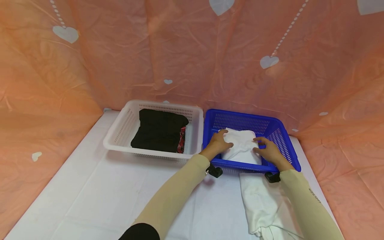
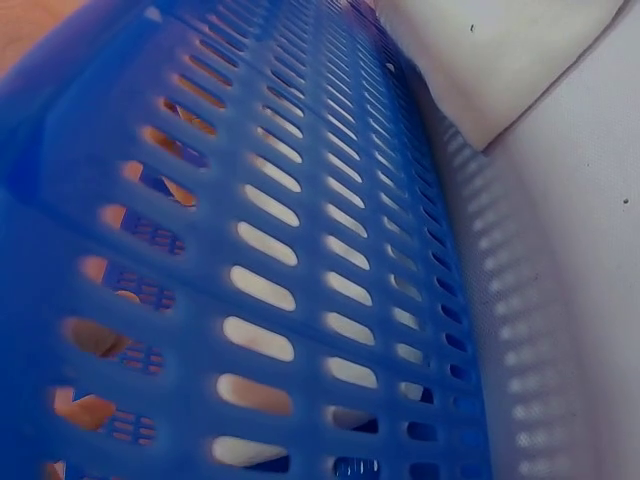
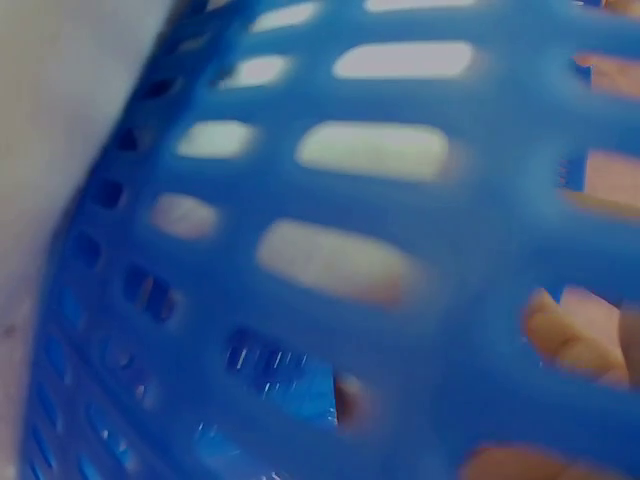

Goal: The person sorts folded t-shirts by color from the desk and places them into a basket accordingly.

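Observation:
A folded white cloth lies inside the blue basket, which has slotted walls. At its left edge is my left hand, thumb and forefinger spread apart and touching the fabric. My right hand is at the right edge, its thumb and fingertips apart at the cloth. Both forearms reach over the basket's near rim. In each wrist view the slotted basket wall fills most of the picture; parts of the white cloth and fingers show through the slots.
Left of the blue basket stands a white basket holding folded black clothing with a red patterned piece. More white cloth lies on the white table under my right forearm. An orange sheet with hearts hangs behind.

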Demonstrator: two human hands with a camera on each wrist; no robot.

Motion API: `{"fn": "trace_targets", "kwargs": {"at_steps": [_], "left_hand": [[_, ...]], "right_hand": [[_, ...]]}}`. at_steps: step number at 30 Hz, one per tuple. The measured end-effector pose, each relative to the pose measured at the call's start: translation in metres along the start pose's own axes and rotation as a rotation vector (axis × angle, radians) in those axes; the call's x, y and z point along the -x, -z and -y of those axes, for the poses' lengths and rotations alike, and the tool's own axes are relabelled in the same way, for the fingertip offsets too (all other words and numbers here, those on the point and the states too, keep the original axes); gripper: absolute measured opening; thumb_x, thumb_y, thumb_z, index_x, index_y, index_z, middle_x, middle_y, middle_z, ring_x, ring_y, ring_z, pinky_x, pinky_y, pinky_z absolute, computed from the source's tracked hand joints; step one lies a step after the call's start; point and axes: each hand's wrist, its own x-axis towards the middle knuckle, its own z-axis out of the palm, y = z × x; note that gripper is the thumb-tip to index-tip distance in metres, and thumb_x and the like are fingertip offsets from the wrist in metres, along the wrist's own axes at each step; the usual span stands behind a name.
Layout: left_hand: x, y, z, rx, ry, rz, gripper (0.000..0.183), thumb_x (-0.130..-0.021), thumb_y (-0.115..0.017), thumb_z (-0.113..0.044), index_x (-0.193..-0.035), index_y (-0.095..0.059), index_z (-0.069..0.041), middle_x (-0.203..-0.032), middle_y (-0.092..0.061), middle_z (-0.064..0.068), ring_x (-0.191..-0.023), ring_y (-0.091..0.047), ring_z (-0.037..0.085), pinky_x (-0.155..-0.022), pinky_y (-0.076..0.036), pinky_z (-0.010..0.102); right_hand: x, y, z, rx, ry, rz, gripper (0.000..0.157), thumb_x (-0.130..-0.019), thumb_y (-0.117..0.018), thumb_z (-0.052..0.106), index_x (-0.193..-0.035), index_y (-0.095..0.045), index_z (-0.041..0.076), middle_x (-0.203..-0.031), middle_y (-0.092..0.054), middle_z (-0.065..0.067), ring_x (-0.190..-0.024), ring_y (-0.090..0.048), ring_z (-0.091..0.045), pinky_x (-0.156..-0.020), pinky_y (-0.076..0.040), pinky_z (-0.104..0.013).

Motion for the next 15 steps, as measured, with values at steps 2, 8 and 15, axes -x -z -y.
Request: {"fn": "trace_targets", "kwargs": {"at_steps": [2, 8, 15], "left_hand": [[0.001, 0.0, 0.001, 0.022, -0.029, -0.013, 0.06, -0.084, -0.073, -0.024, -0.139, -0.049, -0.015, -0.134, -0.055, 0.016, -0.124, -0.053, 0.027, -0.102, -0.045, 0.036], [0.003, 0.003, 0.0, 0.103, -0.229, -0.08, 0.056, -0.085, -0.071, -0.018, -0.138, -0.05, -0.012, -0.131, -0.057, 0.017, -0.116, -0.058, 0.029, -0.096, -0.049, 0.035], [0.03, 0.007, -0.006, 0.123, -0.295, -0.121, 0.048, -0.085, -0.069, -0.034, -0.13, -0.057, -0.025, -0.121, -0.064, -0.001, -0.111, -0.061, 0.024, -0.086, -0.05, 0.032]], "right_hand": [[0.002, 0.001, 0.002, -0.021, -0.003, -0.028, 0.048, -0.093, -0.06, 0.016, -0.136, -0.047, -0.001, -0.13, -0.05, -0.036, -0.119, -0.05, -0.05, -0.092, -0.047, -0.056], [0.009, 0.011, 0.01, -0.056, 0.059, -0.114, 0.047, -0.095, -0.059, 0.018, -0.137, -0.046, 0.001, -0.129, -0.051, -0.034, -0.109, -0.059, -0.05, -0.086, -0.052, -0.055], [0.035, 0.024, 0.021, -0.064, 0.166, -0.151, 0.046, -0.095, -0.061, 0.022, -0.137, -0.049, 0.008, -0.13, -0.055, -0.026, -0.104, -0.064, -0.039, -0.081, -0.056, -0.036]]}}
